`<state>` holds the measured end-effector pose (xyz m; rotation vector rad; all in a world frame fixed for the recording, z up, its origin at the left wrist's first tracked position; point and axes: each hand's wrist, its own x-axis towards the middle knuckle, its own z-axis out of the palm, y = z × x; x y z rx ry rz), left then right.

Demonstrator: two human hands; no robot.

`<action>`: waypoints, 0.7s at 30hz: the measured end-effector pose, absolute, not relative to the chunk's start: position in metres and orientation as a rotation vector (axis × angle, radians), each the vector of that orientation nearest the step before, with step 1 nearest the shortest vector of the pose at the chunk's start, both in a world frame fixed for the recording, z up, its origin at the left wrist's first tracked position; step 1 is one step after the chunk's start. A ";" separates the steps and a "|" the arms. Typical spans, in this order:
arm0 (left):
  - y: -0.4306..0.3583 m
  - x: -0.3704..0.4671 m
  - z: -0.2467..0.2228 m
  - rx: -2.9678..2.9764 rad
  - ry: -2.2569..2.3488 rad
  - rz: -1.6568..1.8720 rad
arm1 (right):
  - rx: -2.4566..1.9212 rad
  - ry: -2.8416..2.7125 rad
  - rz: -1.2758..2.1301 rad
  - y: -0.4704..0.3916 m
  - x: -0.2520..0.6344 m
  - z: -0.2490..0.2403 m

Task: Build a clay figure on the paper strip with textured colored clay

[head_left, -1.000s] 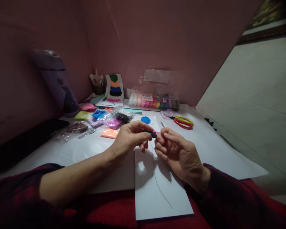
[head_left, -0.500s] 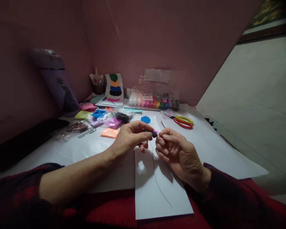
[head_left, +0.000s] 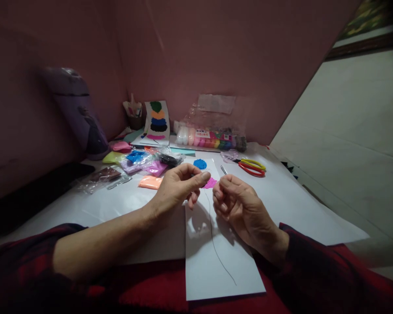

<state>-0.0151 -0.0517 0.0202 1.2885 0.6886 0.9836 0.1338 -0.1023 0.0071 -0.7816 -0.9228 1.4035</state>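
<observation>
My left hand (head_left: 186, 183) is closed in a pinch over the white paper strip (head_left: 222, 257). The black clay seen between its fingers half a second ago is now almost wholly hidden behind the thumb, with only a dark trace showing. Close by on the right, my right hand (head_left: 239, 200) has its thumb and forefinger pressed together; whatever is in them is too small to make out. Between the hands, pink clay (head_left: 211, 183) lies on the strip. Farther up it sits a flat round of blue clay (head_left: 200, 164). A thin drawn line runs down the paper.
Bagged clay in several colours (head_left: 144, 161) lies to the left, near an orange packet (head_left: 149, 182). Scissors with red and yellow handles (head_left: 252, 168) rest at right. A clay picture (head_left: 157, 122) and a long clay pack (head_left: 212, 137) are at the back.
My hands have drawn slightly apart. The black clay that showed at my left fingertips has gone behind them, and more of the pink clay is uncovered.
</observation>
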 end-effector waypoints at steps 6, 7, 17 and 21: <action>-0.054 -0.014 0.021 1.304 0.716 0.903 | -0.803 -0.972 1.408 -0.101 0.133 0.004; -0.054 -0.013 0.022 1.321 0.737 0.879 | -0.806 -0.973 1.401 -0.101 0.133 0.004; -0.053 -0.013 0.023 1.430 0.843 0.859 | -0.899 -0.939 1.321 -0.098 0.133 0.002; -0.057 -0.013 0.025 1.451 0.866 0.853 | -0.919 -0.967 1.304 -0.099 0.134 0.001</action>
